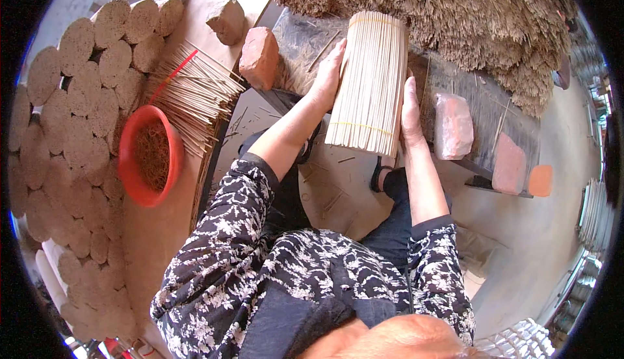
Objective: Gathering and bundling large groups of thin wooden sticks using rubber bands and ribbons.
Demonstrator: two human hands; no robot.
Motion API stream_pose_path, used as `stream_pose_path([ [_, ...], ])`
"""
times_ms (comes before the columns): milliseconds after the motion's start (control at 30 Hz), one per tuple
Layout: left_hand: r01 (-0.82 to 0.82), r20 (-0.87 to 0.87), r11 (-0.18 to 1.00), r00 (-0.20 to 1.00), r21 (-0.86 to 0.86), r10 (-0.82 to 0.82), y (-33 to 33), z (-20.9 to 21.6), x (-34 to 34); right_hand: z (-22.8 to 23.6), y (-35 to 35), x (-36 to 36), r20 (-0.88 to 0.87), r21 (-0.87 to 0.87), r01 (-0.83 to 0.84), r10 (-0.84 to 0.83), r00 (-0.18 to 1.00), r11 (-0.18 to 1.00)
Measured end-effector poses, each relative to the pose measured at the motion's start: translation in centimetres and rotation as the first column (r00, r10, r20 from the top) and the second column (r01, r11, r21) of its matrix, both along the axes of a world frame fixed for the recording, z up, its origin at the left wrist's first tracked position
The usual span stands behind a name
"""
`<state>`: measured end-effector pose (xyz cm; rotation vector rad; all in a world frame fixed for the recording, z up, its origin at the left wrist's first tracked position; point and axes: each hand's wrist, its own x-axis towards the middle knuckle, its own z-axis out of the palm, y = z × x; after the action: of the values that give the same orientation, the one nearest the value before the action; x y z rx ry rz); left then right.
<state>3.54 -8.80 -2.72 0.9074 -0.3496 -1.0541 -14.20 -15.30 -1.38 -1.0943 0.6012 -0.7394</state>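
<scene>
Between my two hands is a thick round bundle of thin pale sticks (369, 79), tied with a yellowish band near each end. My left hand (330, 72) presses against its left side, fingers along the sticks. On the opposite side my right hand (411, 109) lies flat, thumb pointing up. The bundle is tilted, its near end over the gap above the floor. Beneath its far part is a dark worn bench (312, 40). A reddish brick (259, 58) is left of my left hand, and a pale pink brick (453, 127) right of my right hand.
A big heap of loose sticks (442, 14) covers the bench's far side. At left, a red bowl (174, 164) of brown bands stands beside loose sticks (198, 92) and a stack of tied bundles (84, 138). More bricks (509, 163) sit at the right edge.
</scene>
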Motion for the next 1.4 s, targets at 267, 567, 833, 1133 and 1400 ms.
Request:
stream_pose_path([
  [267, -0.094, 0.074, 0.992, 0.993, 0.086, 0.088, -0.1, 1.0, 1.0, 1.3, -0.2, -1.3, 0.109, 0.218, -0.061, 0.038, 0.993, 0.974],
  [567, 0.012, -0.085, 0.997, 0.996, -0.07, -0.018, -1.4, -0.6, -0.5, 2.1, 1.2, -0.4, 0.186, 0.192, -0.071, 0.034, 0.982, 0.979],
  [833, -0.118, 0.146, 0.98, 0.985, 0.161, 0.094, 0.5, 0.7, 0.6, 0.7, -0.6, -1.2, -0.042, -0.019, 0.125, -0.125, 0.991, 0.992],
  [1133, 0.025, -0.051, 0.999, 0.998, -0.026, -0.026, -0.2, 2.9, -1.0, 1.1, 1.1, -1.3, 0.273, 0.231, -0.144, 0.078, 0.959, 0.962],
  [1400, -0.063, 0.152, 0.995, 0.987, 0.081, 0.05, 0.3, -0.1, -0.1, 1.0, -0.1, -0.9, 0.044, 0.009, 0.002, -0.003, 0.999, 1.0],
])
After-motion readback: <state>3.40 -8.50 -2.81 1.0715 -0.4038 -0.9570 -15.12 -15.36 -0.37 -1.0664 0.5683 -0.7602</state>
